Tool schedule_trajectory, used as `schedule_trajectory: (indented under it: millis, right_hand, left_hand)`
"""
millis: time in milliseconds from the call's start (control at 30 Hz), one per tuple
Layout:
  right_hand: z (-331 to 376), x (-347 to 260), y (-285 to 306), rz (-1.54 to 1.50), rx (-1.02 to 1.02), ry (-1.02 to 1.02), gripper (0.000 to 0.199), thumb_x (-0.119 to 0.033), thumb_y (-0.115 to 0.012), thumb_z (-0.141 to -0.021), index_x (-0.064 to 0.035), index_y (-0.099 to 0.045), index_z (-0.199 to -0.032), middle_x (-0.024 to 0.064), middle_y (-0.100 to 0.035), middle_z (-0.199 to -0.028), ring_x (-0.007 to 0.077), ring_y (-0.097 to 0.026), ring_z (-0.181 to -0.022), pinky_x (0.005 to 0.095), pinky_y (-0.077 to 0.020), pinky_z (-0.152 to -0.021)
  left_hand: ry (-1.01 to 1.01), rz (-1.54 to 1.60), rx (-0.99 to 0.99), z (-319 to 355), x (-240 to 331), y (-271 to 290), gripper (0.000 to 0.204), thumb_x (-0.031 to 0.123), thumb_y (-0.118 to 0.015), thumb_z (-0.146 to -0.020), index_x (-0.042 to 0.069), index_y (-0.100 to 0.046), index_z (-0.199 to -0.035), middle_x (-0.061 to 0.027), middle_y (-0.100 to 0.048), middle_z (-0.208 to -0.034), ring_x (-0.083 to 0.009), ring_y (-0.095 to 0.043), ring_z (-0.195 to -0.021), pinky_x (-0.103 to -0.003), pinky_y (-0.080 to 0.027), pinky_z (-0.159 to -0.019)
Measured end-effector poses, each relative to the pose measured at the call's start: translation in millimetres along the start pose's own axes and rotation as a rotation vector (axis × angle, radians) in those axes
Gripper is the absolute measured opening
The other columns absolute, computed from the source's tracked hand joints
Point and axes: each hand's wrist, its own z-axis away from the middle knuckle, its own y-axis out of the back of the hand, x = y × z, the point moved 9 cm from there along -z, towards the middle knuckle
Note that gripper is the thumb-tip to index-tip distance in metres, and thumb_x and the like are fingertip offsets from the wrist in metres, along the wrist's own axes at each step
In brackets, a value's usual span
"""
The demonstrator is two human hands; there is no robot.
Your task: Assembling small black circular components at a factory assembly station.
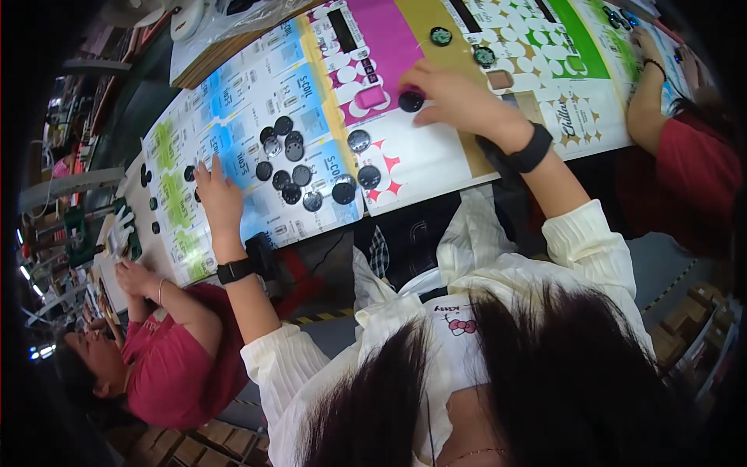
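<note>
My right hand (455, 97) reaches over the table and pinches a round black disc (411, 101) at its fingertips, just above a pink printed sheet (381, 47). My left hand (218, 196) lies flat with spread fingers on a blue printed sheet (311, 117), holding nothing. To its right lies a cluster of several dark round discs (292, 167). Both wrists wear black bands.
The table (420, 167) is covered with coloured printed sheets. Two more discs (441, 36) lie on the tan and white sheet (537, 70). A person in red (183, 354) works at the left; another person's arm (646, 86) rests at the right. Cardboard boxes stand below.
</note>
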Motion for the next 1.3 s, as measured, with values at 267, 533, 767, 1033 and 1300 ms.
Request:
schedule_trajectory:
  millis: [267, 533, 767, 1033, 1300]
  right_hand:
    - [-1.0, -12.3, 0.1, 0.212, 0.034, 0.106, 0.023, -0.01, -0.064, -0.061, -0.003, -0.057, -0.082, 0.0077, -0.049, -0.077, 0.025, -0.049, -0.075, 0.0344, -0.0404, -0.064]
    - [69.1, 0.2, 78.3, 0.11, 0.373, -0.153, 0.024, -0.002, -0.06, -0.064, -0.0045, -0.06, -0.087, 0.0068, -0.055, -0.086, 0.0193, -0.054, -0.069, 0.0249, -0.044, -0.06]
    - [94.5, 4.4, 101.0, -0.617, 0.577, -0.23, 0.031, 0.005, -0.056, -0.067, 0.0012, -0.056, -0.097, 0.0089, -0.056, -0.084, 0.0133, -0.054, -0.077, 0.0226, -0.0452, -0.063]
    - [88.5, -41.1, 105.6, -0.49, 0.538, 0.01, 0.039, 0.002, -0.064, -0.061, 0.0009, -0.055, -0.099, 0.0074, -0.056, -0.08, 0.0121, -0.052, -0.07, 0.0213, -0.0442, -0.058]
    - [83.7, -79.3, 106.7, -0.028, 0.578, 0.177, 0.044, -0.007, -0.066, -0.057, -0.0022, -0.056, -0.1, 0.0065, -0.056, -0.078, 0.0157, -0.052, -0.066, 0.0227, -0.0428, -0.056]
  left_hand:
    - [-0.431, 0.725, -0.099, -76.8, 211.1, 57.5, 0.029, 0.017, -0.056, -0.071, 0.003, -0.055, -0.097, -0.0163, -0.054, -0.098, -0.028, -0.051, -0.091, -0.033, -0.039, -0.078]
    - [-0.321, 0.642, -0.28, -115.3, 346.6, 3.7, 0.034, 0.024, -0.064, -0.064, 0.004, -0.058, -0.091, -0.0121, -0.06, -0.076, -0.0251, -0.057, -0.068, -0.03, -0.045, -0.062]
    - [-0.525, 1.033, -0.306, -77.9, 355.5, 36.0, 0.025, 0.015, -0.063, -0.065, 0.0, -0.057, -0.083, -0.0142, -0.059, -0.076, -0.024, -0.058, -0.066, -0.031, -0.045, -0.058]
    - [-0.318, 1.602, -0.747, 0.1, 299.2, 104.2, 0.025, 0.003, -0.059, -0.069, -0.002, -0.051, -0.092, -0.0051, -0.056, -0.077, -0.0054, -0.051, -0.061, -0.017, -0.039, -0.049]
    - [0.005, 1.903, -0.594, 34.2, 263.7, 103.6, 0.025, 0.005, -0.058, -0.072, -0.002, -0.051, -0.095, -0.0042, -0.056, -0.081, -0.0055, -0.05, -0.065, -0.015, -0.037, -0.052]
